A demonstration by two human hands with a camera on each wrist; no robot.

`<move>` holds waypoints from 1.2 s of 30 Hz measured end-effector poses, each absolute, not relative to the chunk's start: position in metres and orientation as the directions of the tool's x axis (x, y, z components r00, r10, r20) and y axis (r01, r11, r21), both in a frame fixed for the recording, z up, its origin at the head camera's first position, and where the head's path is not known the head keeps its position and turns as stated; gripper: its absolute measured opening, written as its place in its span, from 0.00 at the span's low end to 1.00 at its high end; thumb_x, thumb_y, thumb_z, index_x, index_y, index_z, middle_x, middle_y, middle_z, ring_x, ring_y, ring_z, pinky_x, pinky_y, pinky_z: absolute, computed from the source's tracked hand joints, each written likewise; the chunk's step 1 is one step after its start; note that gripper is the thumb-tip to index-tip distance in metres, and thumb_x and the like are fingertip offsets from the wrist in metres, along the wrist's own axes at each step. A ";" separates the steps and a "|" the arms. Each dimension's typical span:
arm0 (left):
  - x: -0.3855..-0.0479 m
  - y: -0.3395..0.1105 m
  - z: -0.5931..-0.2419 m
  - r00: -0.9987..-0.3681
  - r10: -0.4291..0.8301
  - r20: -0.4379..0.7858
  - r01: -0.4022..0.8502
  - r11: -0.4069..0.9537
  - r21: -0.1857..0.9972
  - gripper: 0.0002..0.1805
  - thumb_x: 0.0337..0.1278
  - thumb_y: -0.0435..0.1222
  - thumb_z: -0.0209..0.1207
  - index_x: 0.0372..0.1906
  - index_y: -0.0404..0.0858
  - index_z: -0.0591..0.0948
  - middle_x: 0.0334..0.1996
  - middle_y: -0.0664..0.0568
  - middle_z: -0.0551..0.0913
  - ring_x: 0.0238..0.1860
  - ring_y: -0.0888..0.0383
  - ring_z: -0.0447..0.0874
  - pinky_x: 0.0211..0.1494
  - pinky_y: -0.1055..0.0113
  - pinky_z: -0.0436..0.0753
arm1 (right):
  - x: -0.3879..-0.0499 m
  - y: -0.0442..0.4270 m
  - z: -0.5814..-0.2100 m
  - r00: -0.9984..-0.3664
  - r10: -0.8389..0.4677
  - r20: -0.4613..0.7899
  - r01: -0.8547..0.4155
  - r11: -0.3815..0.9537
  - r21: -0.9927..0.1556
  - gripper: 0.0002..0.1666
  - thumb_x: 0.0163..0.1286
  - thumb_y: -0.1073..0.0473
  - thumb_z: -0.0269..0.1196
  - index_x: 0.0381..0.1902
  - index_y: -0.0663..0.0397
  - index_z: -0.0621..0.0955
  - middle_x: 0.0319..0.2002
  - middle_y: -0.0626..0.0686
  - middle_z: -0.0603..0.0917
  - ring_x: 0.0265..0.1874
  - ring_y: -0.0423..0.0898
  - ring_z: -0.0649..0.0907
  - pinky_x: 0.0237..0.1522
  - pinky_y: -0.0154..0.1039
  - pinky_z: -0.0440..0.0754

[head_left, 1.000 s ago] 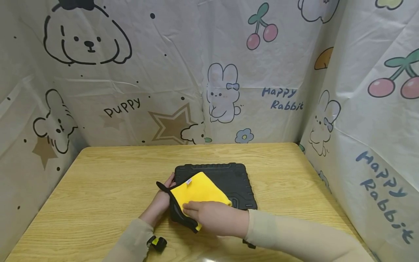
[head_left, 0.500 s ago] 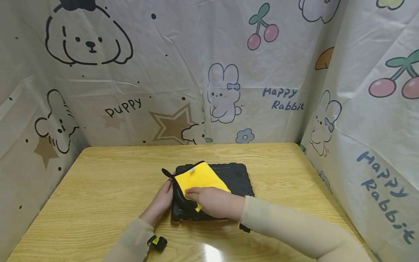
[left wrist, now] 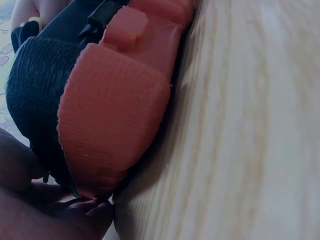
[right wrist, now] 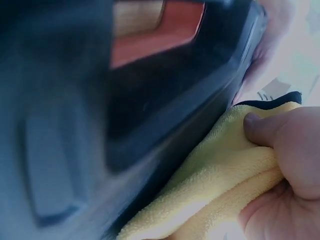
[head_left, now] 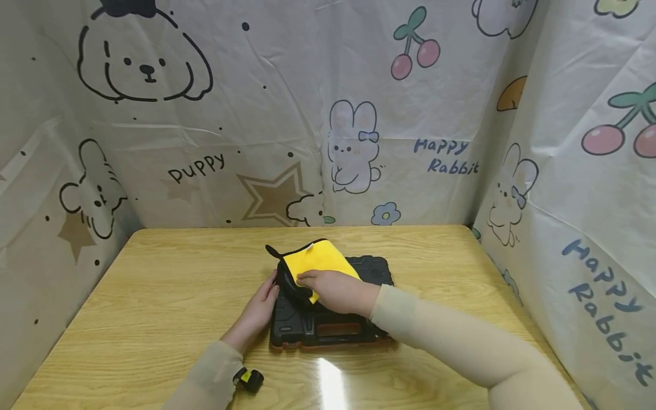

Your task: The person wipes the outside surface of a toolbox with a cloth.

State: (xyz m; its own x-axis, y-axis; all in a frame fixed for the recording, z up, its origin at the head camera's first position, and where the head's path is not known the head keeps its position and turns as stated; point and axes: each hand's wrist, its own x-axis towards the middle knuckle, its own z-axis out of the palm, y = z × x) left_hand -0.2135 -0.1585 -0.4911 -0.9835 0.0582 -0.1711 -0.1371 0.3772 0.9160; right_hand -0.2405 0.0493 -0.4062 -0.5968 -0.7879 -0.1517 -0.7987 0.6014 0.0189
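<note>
A black plastic carrying case (head_left: 287,336) with an orange lower half (left wrist: 115,110) lies flat on the table. My left hand (head_left: 256,313) holds its left side; the left wrist view shows the fingers (left wrist: 97,215) at the case's corner, close to the tabletop. My right hand (head_left: 338,291) grips a yellow cloth (head_left: 320,259) with black edging and a black loop, pressing it on the lid's far left part. In the right wrist view the thumb lies over the bunched cloth (right wrist: 215,175), with fingers folded beneath. Hand and cloth hide much of the lid.
The wooden table (head_left: 169,296) extends on both sides of the case. A patterned white sheet (head_left: 277,114) hangs behind the table and at its sides. A small dark device (head_left: 251,380) is strapped at the left wrist.
My right hand has slid the cloth away from me across the lid, uncovering the case's near edge and handle. The left hand stays at the left side.
</note>
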 end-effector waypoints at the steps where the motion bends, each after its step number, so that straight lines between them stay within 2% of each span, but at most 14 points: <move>1: -0.214 -0.158 -0.491 -0.984 0.057 -0.169 -0.136 0.377 0.916 0.31 0.85 0.40 0.37 0.84 0.38 0.50 0.83 0.37 0.50 0.83 0.37 0.44 0.83 0.39 0.47 | -0.243 0.049 -0.406 -0.603 -0.783 -0.151 -0.793 0.609 0.009 0.29 0.75 0.65 0.63 0.72 0.53 0.76 0.72 0.49 0.76 0.72 0.42 0.75 0.71 0.34 0.73; 7: -0.213 -0.159 -0.491 -0.982 0.055 -0.178 -0.145 0.375 0.916 0.31 0.85 0.40 0.37 0.84 0.39 0.50 0.83 0.38 0.50 0.83 0.37 0.44 0.83 0.38 0.47 | -0.252 0.049 -0.407 -0.627 -0.766 -0.141 -0.769 0.637 -0.042 0.28 0.74 0.67 0.62 0.71 0.54 0.76 0.72 0.50 0.77 0.72 0.43 0.75 0.73 0.35 0.73; 23: -0.214 -0.160 -0.491 -0.975 0.071 -0.211 -0.172 0.363 0.916 0.32 0.85 0.41 0.36 0.85 0.41 0.47 0.83 0.38 0.46 0.83 0.37 0.40 0.83 0.38 0.45 | -0.270 0.049 -0.409 -0.658 -0.742 -0.128 -0.746 0.666 -0.027 0.28 0.75 0.66 0.62 0.72 0.54 0.76 0.72 0.51 0.77 0.72 0.44 0.75 0.74 0.37 0.72; 36: -0.213 -0.159 -0.489 -0.974 0.068 -0.217 -0.177 0.367 0.913 0.32 0.85 0.42 0.36 0.85 0.41 0.47 0.84 0.38 0.46 0.83 0.37 0.39 0.83 0.38 0.44 | -0.278 0.050 -0.407 -0.696 -0.707 -0.128 -0.704 0.706 -0.072 0.28 0.77 0.67 0.58 0.73 0.57 0.74 0.73 0.54 0.75 0.73 0.47 0.74 0.74 0.40 0.72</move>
State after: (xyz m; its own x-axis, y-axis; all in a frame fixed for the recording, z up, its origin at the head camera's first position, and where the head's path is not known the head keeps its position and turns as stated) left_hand -0.2134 -0.1589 -0.4887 -0.9739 0.0683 -0.2167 -0.1775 0.3669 0.9132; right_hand -0.2783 0.0496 -0.4069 -0.6957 -0.7068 -0.1283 -0.7042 0.7063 -0.0721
